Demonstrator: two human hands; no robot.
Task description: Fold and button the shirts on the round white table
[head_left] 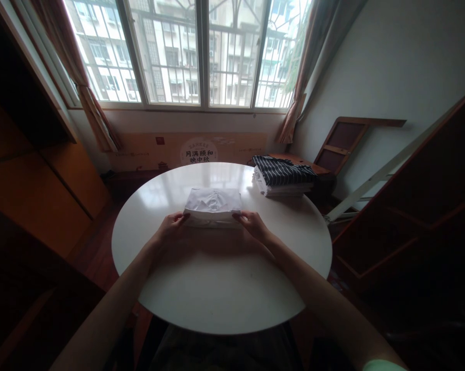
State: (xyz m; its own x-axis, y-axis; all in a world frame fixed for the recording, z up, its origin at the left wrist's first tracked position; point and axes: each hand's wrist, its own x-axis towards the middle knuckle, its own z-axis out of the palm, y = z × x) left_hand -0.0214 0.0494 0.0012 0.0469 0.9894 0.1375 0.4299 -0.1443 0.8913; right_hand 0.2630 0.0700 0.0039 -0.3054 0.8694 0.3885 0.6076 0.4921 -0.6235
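Observation:
A folded white shirt [212, 200] lies on the round white table [217, 288], its collar and button front facing up. My left hand [173, 222] pinches the near left corner of the shirt between thumb and fingers. At the near right corner, my right hand [252, 223] grips the cloth in the same way. The near edge looks slightly raised off the table, with a shadow beneath it. Both forearms reach in from the bottom of the view.
At the table's far right is a stack of folded clothes [284, 174], a black striped one on top of white ones. Behind the table stand a printed box or banner [151, 149] and barred windows [170, 56]. A wooden cabinet [39, 180] is on the left.

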